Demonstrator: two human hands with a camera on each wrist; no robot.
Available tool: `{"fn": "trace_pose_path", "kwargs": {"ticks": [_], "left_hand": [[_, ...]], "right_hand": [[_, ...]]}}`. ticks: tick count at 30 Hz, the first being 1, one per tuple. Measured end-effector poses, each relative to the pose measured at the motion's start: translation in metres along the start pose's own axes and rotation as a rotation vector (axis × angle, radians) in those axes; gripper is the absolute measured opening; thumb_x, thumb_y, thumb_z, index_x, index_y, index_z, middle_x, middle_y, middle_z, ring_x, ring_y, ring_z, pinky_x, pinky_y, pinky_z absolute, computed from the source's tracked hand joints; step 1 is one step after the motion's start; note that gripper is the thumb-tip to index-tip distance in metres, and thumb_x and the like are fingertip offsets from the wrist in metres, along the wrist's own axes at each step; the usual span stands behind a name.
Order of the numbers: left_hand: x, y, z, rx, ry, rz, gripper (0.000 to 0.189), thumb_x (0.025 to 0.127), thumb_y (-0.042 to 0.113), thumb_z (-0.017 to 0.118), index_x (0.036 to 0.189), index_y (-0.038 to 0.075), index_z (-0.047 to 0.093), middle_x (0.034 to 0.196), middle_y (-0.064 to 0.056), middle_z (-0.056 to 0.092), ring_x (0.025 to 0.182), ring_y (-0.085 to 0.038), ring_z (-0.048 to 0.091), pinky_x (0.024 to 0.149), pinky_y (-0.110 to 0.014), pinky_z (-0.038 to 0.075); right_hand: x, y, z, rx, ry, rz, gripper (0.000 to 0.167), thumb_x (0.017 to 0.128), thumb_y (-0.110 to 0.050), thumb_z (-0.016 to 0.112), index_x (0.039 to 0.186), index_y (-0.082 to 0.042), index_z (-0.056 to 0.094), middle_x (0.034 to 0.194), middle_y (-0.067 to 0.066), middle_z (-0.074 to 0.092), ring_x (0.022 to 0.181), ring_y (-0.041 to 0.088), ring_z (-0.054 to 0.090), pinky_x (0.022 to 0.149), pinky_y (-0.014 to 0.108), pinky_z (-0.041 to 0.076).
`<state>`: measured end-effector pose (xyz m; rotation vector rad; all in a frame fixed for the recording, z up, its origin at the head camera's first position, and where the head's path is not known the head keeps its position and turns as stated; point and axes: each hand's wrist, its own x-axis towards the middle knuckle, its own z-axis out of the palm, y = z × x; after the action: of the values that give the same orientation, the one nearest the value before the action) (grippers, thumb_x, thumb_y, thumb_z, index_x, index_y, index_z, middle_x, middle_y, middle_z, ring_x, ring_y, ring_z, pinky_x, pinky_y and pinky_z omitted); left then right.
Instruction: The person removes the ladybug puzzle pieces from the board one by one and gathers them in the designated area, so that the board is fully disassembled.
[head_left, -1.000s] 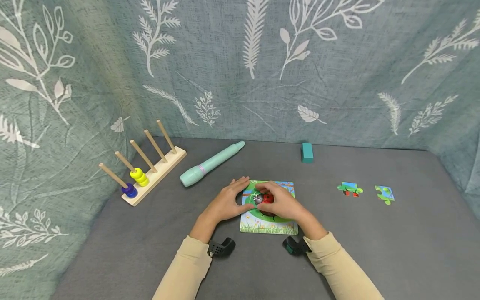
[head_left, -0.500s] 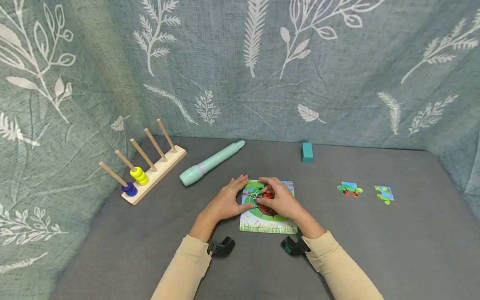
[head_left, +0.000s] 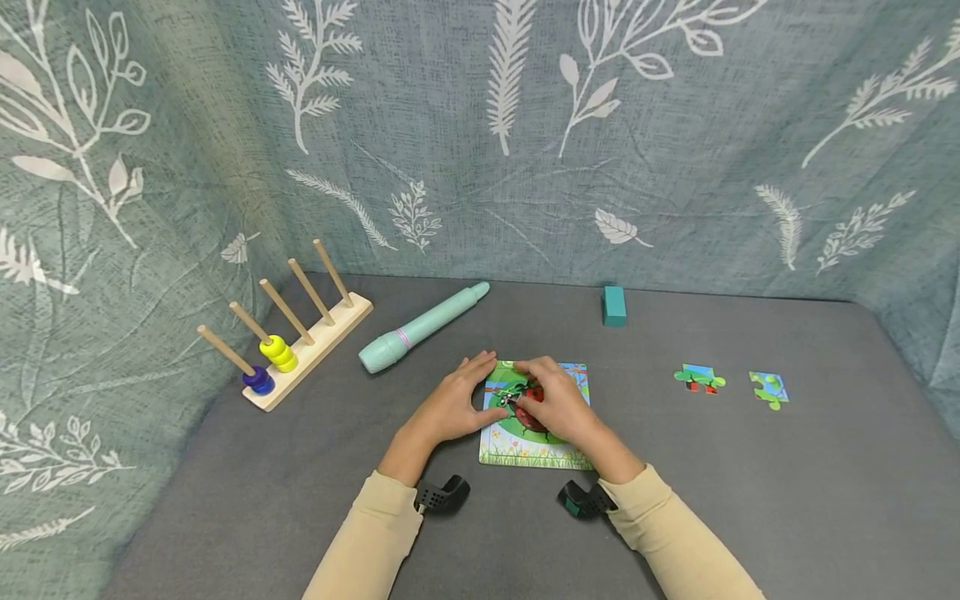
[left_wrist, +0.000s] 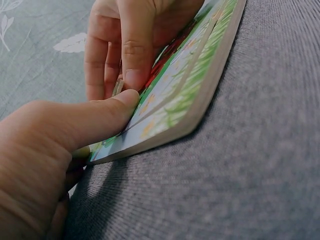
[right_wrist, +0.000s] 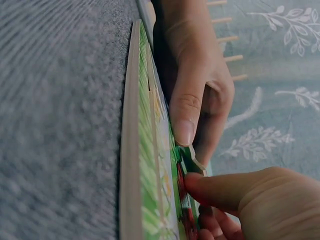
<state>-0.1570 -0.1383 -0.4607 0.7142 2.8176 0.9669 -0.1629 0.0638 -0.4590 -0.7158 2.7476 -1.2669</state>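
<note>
Now a thin, lobed, green jigsaw piece with a ladybug's dark head point(head_left: 508, 395) was pinched by the fingers of the right hand point(head_left: 561, 402), held tilted over the left half of the flat, square, grass-bordered puzzle board point(head_left: 536, 457); its long axis couldn't be told! Just to its left the thumb of the left hand point(head_left: 453, 405) was stretched out, fingers spread along the glossy board's edge, all set on the grey, ribbed cloth-covered desk point(head_left: 517, 542).

The left hand point(head_left: 450, 408) lies thumb-spread beside the right hand point(head_left: 564, 405), fingers point(left_wrist: 95, 65) bent.
</note>
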Motion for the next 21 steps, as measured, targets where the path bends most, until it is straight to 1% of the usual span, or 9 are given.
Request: {"fn": "trace_pose_path", "kwargs": {"ticks": [5, 9, 12, 14, 18, 21], "left_hand": [[0.0018, 0.0004, 0.0004, 0.004, 0.002, -0.006, 0.079, 0.084, 0.035, 0.071, 0.144, -0.002, 0.036, 0.151, -0.019, 0.033, 0.140, -0.037, 0.029, 0.118, -0.049, 0.023], [0.0038, 0.0009, 0.0009, 0.006, 0.002, -0.010, 0.079, 0.084, 0.035, 0.071, 0.144, -0.002, 0.036, 0.151, -0.018, 0.033, 0.140, -0.037, 0.029, 0.119, -0.049, 0.023], [0.0053, 0.0012, 0.0012, 0.001, 0.002, -0.012, 0.078, 0.084, 0.035, 0.071, 0.144, -0.002, 0.037, 0.152, -0.018, 0.032, 0.140, -0.036, 0.029, 0.119, -0.048, 0.022], [0.0061, 0.0015, 0.0012, 0.000, 0.003, -0.011, 0.078, 0.084, 0.035, 0.071, 0.143, -0.002, 0.038, 0.151, -0.018, 0.033, 0.140, -0.036, 0.029, 0.119, -0.048, 0.022], [0.0070, 0.0023, 0.0009, 0.001, 0.003, -0.016, 0.078, 0.084, 0.035, 0.071, 0.143, -0.003, 0.037, 0.151, -0.019, 0.033, 0.140, -0.037, 0.029, 0.119, -0.048, 0.022], [0.0076, 0.0025, 0.0010, 0.003, 0.001, -0.024, 0.078, 0.085, 0.035, 0.071, 0.144, -0.003, 0.037, 0.151, -0.019, 0.033, 0.141, -0.036, 0.028, 0.119, -0.048, 0.021]], "right_hand": [[0.0008, 0.0013, -0.0025, -0.029, -0.046, 0.008, 0.052, 0.082, -0.013, 0.074, 0.130, -0.003, 0.056, 0.124, 0.015, 0.054, 0.098, 0.025, 0.058, 0.077, 0.037, 0.052], [0.0015, 0.0017, -0.0044, -0.038, -0.064, 0.020, 0.054, 0.083, -0.018, 0.074, 0.131, -0.002, 0.054, 0.127, 0.015, 0.053, 0.099, 0.026, 0.058, 0.079, 0.039, 0.051], [0.0021, 0.0015, -0.0053, -0.033, -0.061, 0.036, 0.051, 0.085, -0.017, 0.072, 0.131, -0.001, 0.055, 0.124, 0.016, 0.052, 0.098, 0.026, 0.057, 0.078, 0.037, 0.052], [0.0027, 0.0022, -0.0055, -0.036, -0.066, 0.040, 0.048, 0.086, -0.016, 0.071, 0.129, -0.001, 0.056, 0.121, 0.016, 0.052, 0.093, 0.024, 0.056, 0.074, 0.035, 0.051], [0.0038, 0.0023, -0.0066, -0.042, -0.086, 0.029, 0.045, 0.084, -0.015, 0.072, 0.125, 0.000, 0.058, 0.115, 0.014, 0.050, 0.087, 0.020, 0.051, 0.071, 0.030, 0.047], [0.0044, 0.0018, -0.0078, -0.043, -0.099, 0.025, 0.045, 0.083, -0.015, 0.073, 0.123, 0.000, 0.059, 0.114, 0.013, 0.050, 0.086, 0.019, 0.050, 0.071, 0.029, 0.047]]}}
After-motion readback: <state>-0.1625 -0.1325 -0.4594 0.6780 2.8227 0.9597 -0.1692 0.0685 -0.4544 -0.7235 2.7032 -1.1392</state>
